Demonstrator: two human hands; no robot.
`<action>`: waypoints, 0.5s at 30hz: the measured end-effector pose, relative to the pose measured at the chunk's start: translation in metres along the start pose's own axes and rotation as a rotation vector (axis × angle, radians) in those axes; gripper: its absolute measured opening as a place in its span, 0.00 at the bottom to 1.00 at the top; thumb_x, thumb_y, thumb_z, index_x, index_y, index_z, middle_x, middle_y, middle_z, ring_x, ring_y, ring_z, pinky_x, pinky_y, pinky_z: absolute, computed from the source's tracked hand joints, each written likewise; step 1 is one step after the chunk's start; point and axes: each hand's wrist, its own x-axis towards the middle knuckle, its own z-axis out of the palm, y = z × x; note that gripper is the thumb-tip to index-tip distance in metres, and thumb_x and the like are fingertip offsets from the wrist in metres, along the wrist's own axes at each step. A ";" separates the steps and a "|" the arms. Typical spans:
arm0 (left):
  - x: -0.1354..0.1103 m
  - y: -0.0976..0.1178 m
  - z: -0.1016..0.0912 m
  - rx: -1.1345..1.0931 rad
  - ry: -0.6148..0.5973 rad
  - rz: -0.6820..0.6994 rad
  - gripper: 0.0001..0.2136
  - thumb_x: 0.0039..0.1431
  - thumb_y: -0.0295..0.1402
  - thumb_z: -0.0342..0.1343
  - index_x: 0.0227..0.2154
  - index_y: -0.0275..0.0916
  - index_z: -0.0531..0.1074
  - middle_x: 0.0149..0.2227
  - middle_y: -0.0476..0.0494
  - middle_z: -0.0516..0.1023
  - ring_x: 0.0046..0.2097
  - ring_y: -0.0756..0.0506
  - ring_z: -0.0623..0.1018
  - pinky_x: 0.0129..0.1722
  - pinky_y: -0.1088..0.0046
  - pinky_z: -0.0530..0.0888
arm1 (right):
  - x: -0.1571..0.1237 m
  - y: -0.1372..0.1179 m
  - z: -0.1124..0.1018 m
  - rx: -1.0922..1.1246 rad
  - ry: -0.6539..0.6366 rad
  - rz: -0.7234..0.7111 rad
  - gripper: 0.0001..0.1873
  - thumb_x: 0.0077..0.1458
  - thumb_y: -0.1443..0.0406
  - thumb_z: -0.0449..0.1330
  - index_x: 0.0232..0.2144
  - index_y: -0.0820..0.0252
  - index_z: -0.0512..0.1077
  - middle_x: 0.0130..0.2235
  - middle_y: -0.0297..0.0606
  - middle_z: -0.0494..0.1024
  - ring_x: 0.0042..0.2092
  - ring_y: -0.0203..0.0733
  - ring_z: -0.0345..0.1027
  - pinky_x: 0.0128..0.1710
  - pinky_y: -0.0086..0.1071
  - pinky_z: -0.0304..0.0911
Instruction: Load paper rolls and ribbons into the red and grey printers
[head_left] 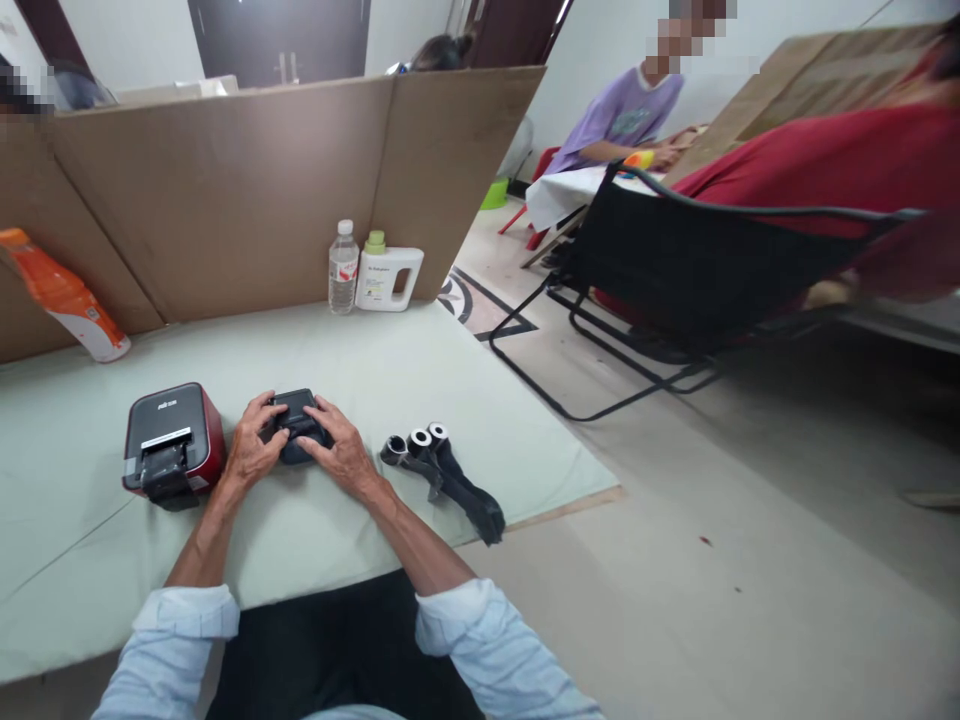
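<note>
A small black boxy part lies on the pale green table in front of me. My left hand grips its left side with curled fingers. My right hand holds its right side, fingers wrapped over the top. Just left of my left hand stands a red and black label printer with its front flap open. To the right of my right hand lie black ribbon rolls with a strip of black film trailing toward the table's edge.
A water bottle and a white jug stand at the back by brown cardboard walls. An orange bottle leans at far left. A black folding chair and other seated people are on the right.
</note>
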 end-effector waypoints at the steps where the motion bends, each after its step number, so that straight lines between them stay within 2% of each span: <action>1: 0.000 0.000 -0.002 -0.007 -0.017 0.004 0.17 0.59 0.32 0.60 0.52 0.41 0.80 0.68 0.33 0.71 0.69 0.34 0.72 0.66 0.47 0.74 | 0.000 0.000 0.000 0.007 0.007 0.001 0.27 0.62 0.58 0.69 0.62 0.53 0.76 0.71 0.50 0.68 0.72 0.52 0.63 0.73 0.51 0.59; 8: -0.001 0.003 -0.009 0.009 -0.117 0.078 0.21 0.55 0.35 0.67 0.53 0.42 0.81 0.71 0.33 0.67 0.72 0.32 0.67 0.71 0.45 0.66 | 0.003 -0.001 0.001 0.041 0.053 -0.020 0.17 0.64 0.60 0.65 0.54 0.54 0.81 0.68 0.50 0.72 0.69 0.51 0.67 0.71 0.50 0.62; 11: 0.000 0.000 -0.005 0.026 -0.075 0.080 0.16 0.57 0.34 0.64 0.49 0.43 0.82 0.69 0.34 0.70 0.70 0.34 0.70 0.70 0.46 0.68 | 0.003 -0.003 -0.001 0.032 0.047 -0.022 0.17 0.63 0.61 0.66 0.54 0.53 0.80 0.67 0.49 0.72 0.69 0.52 0.67 0.71 0.50 0.62; 15: 0.003 -0.005 0.005 0.036 0.037 0.096 0.08 0.62 0.34 0.60 0.40 0.43 0.84 0.63 0.35 0.76 0.65 0.36 0.75 0.68 0.48 0.71 | 0.004 -0.006 -0.003 0.028 0.049 -0.056 0.20 0.62 0.63 0.65 0.56 0.55 0.78 0.66 0.51 0.72 0.69 0.51 0.66 0.71 0.50 0.61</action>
